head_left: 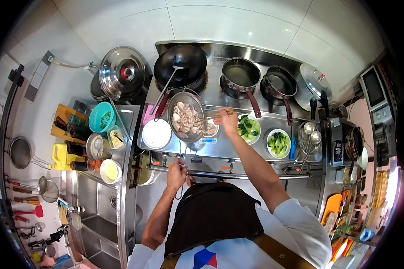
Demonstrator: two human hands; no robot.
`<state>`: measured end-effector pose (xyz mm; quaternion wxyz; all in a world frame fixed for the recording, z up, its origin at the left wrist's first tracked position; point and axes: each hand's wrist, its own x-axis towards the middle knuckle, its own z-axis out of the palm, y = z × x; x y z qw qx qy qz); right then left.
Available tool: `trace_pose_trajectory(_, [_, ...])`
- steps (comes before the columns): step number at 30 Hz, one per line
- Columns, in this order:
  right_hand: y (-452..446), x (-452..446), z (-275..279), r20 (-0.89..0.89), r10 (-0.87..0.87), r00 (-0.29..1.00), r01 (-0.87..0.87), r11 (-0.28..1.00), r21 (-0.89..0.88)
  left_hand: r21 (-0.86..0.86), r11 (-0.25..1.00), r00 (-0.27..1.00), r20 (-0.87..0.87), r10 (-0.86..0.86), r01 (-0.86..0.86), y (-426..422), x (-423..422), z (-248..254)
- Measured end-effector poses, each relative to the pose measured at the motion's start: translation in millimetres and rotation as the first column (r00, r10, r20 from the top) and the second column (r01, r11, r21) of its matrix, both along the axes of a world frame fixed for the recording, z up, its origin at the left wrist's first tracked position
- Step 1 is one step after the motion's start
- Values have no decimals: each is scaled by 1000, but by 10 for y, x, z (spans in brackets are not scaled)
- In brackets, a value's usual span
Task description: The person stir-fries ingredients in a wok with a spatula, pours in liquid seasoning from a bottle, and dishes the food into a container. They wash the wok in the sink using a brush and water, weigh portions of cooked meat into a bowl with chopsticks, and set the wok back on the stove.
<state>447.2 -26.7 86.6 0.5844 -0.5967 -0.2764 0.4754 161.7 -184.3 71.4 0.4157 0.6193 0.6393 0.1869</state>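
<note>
My left hand (177, 175) is closed around the wire handle of a strainer (194, 137) full of pale meat pieces (186, 115). My right hand (227, 122) grips a pair of chopsticks (207, 118), their tips at the meat near the strainer's right side. Partly hidden behind the strainer, a bowl (217, 132) with some meat in it sits at a small digital scale (208, 141). To the left stands a round white dish (156, 134). Right of my right hand are two white bowls of green vegetables, one nearer (253, 129) and one farther right (278, 143).
A wok (177, 74) with a ladle resting in it and two dark pots (241, 71) stand on the stove. A turquoise bowl (102, 115) and containers crowd the left counter beside a steel sink (101, 226). A metal rail (260, 176) runs along the counter front.
</note>
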Motion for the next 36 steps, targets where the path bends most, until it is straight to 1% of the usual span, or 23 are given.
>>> trace_pose_trajectory(1, [31,-61,-16,-39,-33,999,33,999,-10,7,1000,1000,5,-8,8,-11,-11,-18])
trace_pose_trajectory(2, [72,-80,-61,-78,-68,995,67,998,-19,-7,1000,999,53,-3,3,-21,-7,-11])
trace_pose_trajectory(3, [129,-73,-145,-130,-60,990,51,996,-66,-20,1000,995,102,3,-1,-26,5,9])
trace_pose_trajectory(4, [151,-79,-236,-137,-72,988,63,996,-67,-33,999,989,150,11,-6,-28,16,28])
trace_pose_trajectory(6, [159,-119,-298,-150,-93,984,83,994,-72,-62,998,985,170,16,-6,-39,49,162])
trace_pose_trajectory(7, [160,-93,-323,-115,-80,990,73,995,-63,-78,997,983,181,23,-9,-55,62,199])
trace_pose_trajectory(9, [134,-46,-305,-48,-51,998,49,998,-49,-47,999,986,166,14,-6,-77,29,84])
trace_pose_trajectory(12, [71,-18,-186,-37,-34,999,33,998,-49,-38,999,987,158,22,-17,-93,12,59])
trace_pose_trajectory(13, [54,-23,-131,-44,-48,998,46,998,-46,-40,999,987,159,27,-21,-85,18,73])
trace_pose_trajectory(16, [41,27,-199,47,-118,992,117,993,11,-18,1000,990,138,20,-18,-88,16,37])
trace_pose_trajectory(20, [-2,108,-185,-33,-143,989,144,989,28,-5,1000,994,114,2,-1,-61,22,133])
trace_pose_trajectory(24, [-5,114,-157,-169,-107,980,116,992,44,-26,1000,992,124,-2,6,-41,29,211])
trace_pose_trajectory(27, [36,26,-99,-106,-31,994,28,999,-33,-52,999,988,156,-3,11,-58,59,269])
trace_pose_trajectory(30, [73,-35,-133,79,28,996,-26,999,-19,-57,998,988,152,-8,17,-59,56,217])
trace_pose_trajectory(31, [88,-40,-143,104,31,994,-27,999,-39,-54,998,989,144,-9,17,-45,52,176])
trace_pose_trajectory(34, [81,-25,-119,120,32,992,-28,999,-30,11,1000,998,67,11,-11,-22,90,-18])
trace_pose_trajectory(36, [78,-9,-125,114,20,993,-18,1000,-18,69,998,999,34,1,-4,1,114,-14])
